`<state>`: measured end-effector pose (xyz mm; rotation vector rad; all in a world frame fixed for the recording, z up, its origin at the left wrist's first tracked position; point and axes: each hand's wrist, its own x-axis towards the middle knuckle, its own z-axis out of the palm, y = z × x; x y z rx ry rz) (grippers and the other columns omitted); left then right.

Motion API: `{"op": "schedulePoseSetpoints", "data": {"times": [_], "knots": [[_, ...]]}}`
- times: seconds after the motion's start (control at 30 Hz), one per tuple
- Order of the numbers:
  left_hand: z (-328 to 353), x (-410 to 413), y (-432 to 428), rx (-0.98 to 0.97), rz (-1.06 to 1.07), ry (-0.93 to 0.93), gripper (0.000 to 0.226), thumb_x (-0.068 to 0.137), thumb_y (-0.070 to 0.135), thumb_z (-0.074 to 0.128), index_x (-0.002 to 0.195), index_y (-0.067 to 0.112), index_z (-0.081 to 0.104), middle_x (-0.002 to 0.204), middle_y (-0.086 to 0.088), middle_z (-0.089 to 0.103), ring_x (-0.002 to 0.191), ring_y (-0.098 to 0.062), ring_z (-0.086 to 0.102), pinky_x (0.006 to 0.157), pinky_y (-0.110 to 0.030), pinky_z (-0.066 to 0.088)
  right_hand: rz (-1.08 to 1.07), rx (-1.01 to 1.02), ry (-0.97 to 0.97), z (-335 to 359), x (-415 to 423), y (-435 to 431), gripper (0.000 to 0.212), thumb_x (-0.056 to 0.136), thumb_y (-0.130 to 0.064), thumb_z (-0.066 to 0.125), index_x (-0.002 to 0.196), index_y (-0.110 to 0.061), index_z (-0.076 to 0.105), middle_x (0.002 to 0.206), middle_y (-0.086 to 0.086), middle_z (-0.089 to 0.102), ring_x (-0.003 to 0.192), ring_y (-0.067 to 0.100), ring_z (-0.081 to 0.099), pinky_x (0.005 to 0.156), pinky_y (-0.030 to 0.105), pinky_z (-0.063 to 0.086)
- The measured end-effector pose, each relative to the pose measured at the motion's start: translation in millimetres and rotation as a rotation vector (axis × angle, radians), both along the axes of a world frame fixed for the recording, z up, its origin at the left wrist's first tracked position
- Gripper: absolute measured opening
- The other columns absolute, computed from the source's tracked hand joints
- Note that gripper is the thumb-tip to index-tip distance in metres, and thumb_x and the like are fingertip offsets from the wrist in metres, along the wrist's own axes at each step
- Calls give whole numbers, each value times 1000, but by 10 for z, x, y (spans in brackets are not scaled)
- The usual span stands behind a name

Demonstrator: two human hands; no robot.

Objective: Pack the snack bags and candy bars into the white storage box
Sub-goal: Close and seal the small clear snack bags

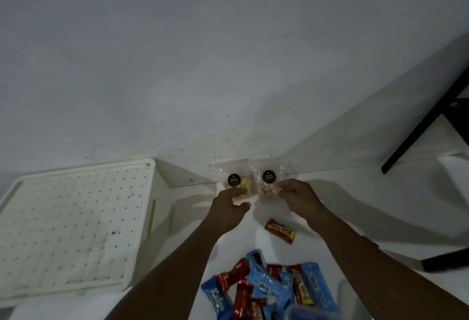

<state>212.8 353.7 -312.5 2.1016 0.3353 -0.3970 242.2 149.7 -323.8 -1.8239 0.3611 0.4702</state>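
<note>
Two clear snack bags against wall, left hand fingers apart over one, right hand pinching the other's edge; white storage box still lidded at left, candy bars near: thin plastic likely slips.

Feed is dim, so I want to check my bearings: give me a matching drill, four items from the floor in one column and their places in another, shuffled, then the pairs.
Things:
1. white storage box
2. lone Beng-Beng bar
3. pile of candy bars
4. two clear snack bags

Places:
A. against the wall, at the fingertips of both hands
B. far left, lid closed
C. nearest the camera, between the forearms
D. alone on the floor, just below the right hand

Pairs: 1-B, 2-D, 3-C, 4-A
</note>
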Motion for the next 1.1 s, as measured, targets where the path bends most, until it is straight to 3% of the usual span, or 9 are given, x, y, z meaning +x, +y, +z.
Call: {"op": "schedulePoseSetpoints", "data": {"times": [0.07,0.17,0.43,0.6,0.7,0.83,0.9,1.03,1.1], "knots": [[121,-213,81,-21,-39,38,40,88,25,72,126,20,64,130,-1,63,119,-21,60,104,-35,48,27,26,25,162,-234,40,15,90,-11,60,94,-23,69,102,3,67,97,21,63,86,38,53],[270,-585,246,-89,-106,129,36,87,23,73,122,15,65,122,-11,67,108,-28,65,87,-32,49,51,71,61,379,-619,184,12,89,-8,61,96,-11,70,96,11,69,79,20,65,63,29,49],[218,-1672,719,33,-282,178,24,85,14,72,107,4,74,104,-8,73,89,-15,64,80,-29,54,196,-108,159,395,-1767,783,12,88,-10,56,88,-11,68,74,7,66,66,20,63,49,24,43],[18,-2237,908,199,-430,166,39,85,25,73,122,15,66,125,-1,63,109,-14,61,84,-14,45,345,-474,178,112,-2435,1019,26,89,-23,57,105,-5,68,90,9,63,85,24,62,80,34,52],[-55,-2407,951,205,-495,202,51,85,34,72,132,18,58,134,-2,56,117,-15,58,93,-20,45,346,-611,175,-14,-2728,1083,15,91,-24,56,97,-11,61,89,6,63,89,23,65,75,29,50],[-70,-2491,958,247,-551,188,51,90,34,66,137,19,54,141,-3,52,126,-17,52,101,-25,42,315,-648,146,-77,-2944,1126,19,91,-19,54,105,-9,63,88,5,56,82,17,50,70,25,40],[-40,-2502,969,228,-562,173,52,90,31,65,139,20,52,142,-3,51,128,-17,51,101,-24,40,333,-630,73,-24,-2971,1162,9,92,-17,54,92,-13,62,79,-2,55,80,16,55,63,16,39],[144,-2378,1021,56,-491,76,41,80,31,74,120,31,66,122,3,67,108,-9,61,101,-32,49,295,-396,-75,278,-2873,1254,22,87,-8,60,68,-17,63,69,-1,61,65,14,58,72,31,51],[258,-2271,1061,-64,-430,19,27,75,33,79,101,33,72,96,5,74,88,-8,66,93,-39,55,276,-345,-137,495,-2782,1277,16,86,-6,62,76,-15,70,74,3,67,69,17,62,73,35,53]]}}
